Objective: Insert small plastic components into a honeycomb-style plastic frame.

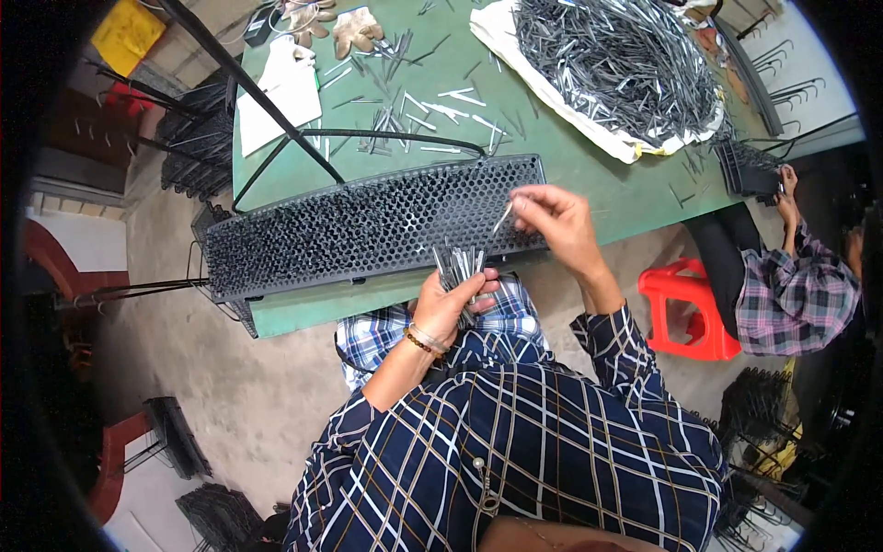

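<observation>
My left hand (pixel 443 305) is closed round a bundle of thin metal strips (pixel 460 267), their ends fanning out above the fingers. It sits at the near edge of a long black perforated rack (pixel 368 225), which lies slantwise on the green table. Over the rack's right end, my right hand (pixel 563 228) pinches one thin strip (pixel 502 219) between thumb and fingertips, the strip slanting down toward the holes. Dark pieces fill many holes in the rack's left and middle part; the right part looks flatter and greyer.
A white sack (pixel 555 99) heaped with metal strips (pixel 616 74) lies at the back right. Loose strips (pixel 395 120), white paper (pixel 276 101) and gloves (pixel 357 32) are behind the rack. A black metal frame (pixel 253 87) crosses at left. Another person (pixel 798 299) works beside a red stool (pixel 685 313).
</observation>
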`<action>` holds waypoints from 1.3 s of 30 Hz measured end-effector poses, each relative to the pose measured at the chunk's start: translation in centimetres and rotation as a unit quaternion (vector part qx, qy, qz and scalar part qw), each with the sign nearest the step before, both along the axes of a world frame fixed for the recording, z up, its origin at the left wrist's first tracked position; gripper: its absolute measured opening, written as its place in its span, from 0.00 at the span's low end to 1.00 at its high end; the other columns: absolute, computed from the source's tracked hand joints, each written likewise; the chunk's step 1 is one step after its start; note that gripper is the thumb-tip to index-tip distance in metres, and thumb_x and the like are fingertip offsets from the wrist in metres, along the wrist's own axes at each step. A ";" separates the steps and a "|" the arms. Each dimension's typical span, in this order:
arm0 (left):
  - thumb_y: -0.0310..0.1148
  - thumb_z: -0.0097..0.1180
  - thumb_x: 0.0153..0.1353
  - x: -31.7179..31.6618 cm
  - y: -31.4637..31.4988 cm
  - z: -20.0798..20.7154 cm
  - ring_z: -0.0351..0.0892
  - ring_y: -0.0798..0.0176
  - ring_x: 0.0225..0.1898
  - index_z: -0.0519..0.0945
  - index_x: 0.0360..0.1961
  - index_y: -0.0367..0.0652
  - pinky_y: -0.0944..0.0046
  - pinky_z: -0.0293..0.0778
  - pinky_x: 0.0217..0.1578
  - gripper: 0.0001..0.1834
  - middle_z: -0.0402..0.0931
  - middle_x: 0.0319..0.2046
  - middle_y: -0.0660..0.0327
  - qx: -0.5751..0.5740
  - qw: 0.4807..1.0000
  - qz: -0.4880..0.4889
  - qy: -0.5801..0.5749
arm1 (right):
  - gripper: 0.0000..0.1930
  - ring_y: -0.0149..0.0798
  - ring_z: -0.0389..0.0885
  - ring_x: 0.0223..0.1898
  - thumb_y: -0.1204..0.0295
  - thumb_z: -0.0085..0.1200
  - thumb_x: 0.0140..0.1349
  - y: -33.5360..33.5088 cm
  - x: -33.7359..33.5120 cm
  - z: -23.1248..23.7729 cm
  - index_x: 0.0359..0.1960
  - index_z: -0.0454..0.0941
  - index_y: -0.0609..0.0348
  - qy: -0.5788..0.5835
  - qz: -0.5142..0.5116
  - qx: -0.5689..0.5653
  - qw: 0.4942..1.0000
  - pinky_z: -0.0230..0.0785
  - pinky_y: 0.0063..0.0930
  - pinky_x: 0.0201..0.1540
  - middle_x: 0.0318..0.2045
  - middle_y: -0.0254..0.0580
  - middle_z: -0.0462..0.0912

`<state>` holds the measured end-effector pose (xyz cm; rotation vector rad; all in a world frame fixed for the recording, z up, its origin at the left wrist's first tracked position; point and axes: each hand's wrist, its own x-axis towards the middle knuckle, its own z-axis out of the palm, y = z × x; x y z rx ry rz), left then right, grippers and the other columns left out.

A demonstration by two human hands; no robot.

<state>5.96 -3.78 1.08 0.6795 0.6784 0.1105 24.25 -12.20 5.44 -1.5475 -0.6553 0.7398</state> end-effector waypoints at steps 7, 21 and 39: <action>0.25 0.53 0.59 0.1 -0.1 0.4 0.79 0.57 0.42 0.73 0.43 0.32 0.59 0.80 0.41 0.12 0.77 0.41 0.50 -0.040 0.999 -0.012 -0.009 | 0.10 0.25 0.78 0.30 0.73 0.54 0.60 4.0 3.1 -1.2 0.40 0.79 0.67 -0.187 -0.070 0.015 0.980 0.71 0.19 0.33 0.29 0.36 0.82; 0.25 0.53 0.59 -0.1 0.1 -0.5 0.79 0.58 0.41 0.74 0.42 0.32 0.59 0.80 0.41 0.11 0.77 0.41 0.50 -0.060 0.998 -0.011 -0.008 | 0.08 0.41 0.80 0.25 0.73 0.55 0.57 5.4 1.6 -1.1 0.35 0.79 0.65 -0.373 -0.033 0.024 0.927 0.70 0.28 0.28 0.29 0.48 0.81; 0.24 0.53 0.59 -0.2 0.1 0.1 0.79 0.58 0.41 0.72 0.43 0.32 0.62 0.81 0.39 0.12 0.77 0.41 0.49 -0.062 0.997 -0.025 -0.024 | 0.08 0.34 0.78 0.29 0.73 0.56 0.57 4.7 3.0 -0.7 0.34 0.81 0.65 -0.392 -0.029 -0.009 0.919 0.69 0.23 0.32 0.30 0.43 0.80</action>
